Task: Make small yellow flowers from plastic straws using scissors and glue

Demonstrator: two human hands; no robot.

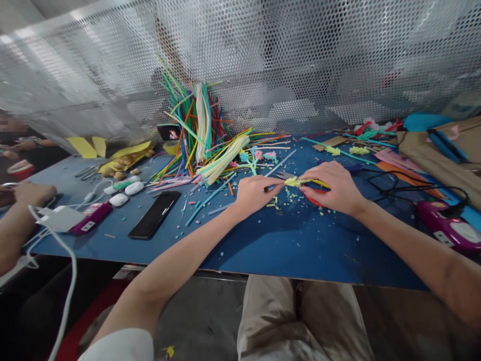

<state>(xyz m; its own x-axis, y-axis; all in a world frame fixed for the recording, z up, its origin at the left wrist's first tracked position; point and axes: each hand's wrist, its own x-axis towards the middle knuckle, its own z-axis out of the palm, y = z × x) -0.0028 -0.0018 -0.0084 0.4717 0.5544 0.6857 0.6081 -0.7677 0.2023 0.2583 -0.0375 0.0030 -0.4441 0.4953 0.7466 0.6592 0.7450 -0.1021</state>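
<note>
A small pale yellow fuzzy piece (292,182), looking like shaped pipe cleaner, is held between both hands above the blue table. My left hand (256,193) pinches its left end with thumb and fingertips. At the other end, the fingers of my right hand (333,186) close on it. Silver pointed blades (284,175) show just behind the piece, and a red handle (314,197) shows under my right hand; these look like scissors, partly hidden. Yellow and blue clippings lie scattered around both hands.
Bundled pipe cleaners (203,125) stand at the back against a perforated metal screen (240,60). A black phone (155,214) lies left, near a white charger (62,219). A purple power strip (449,225) and black cable sit right. Another person's arm (22,210) rests far left.
</note>
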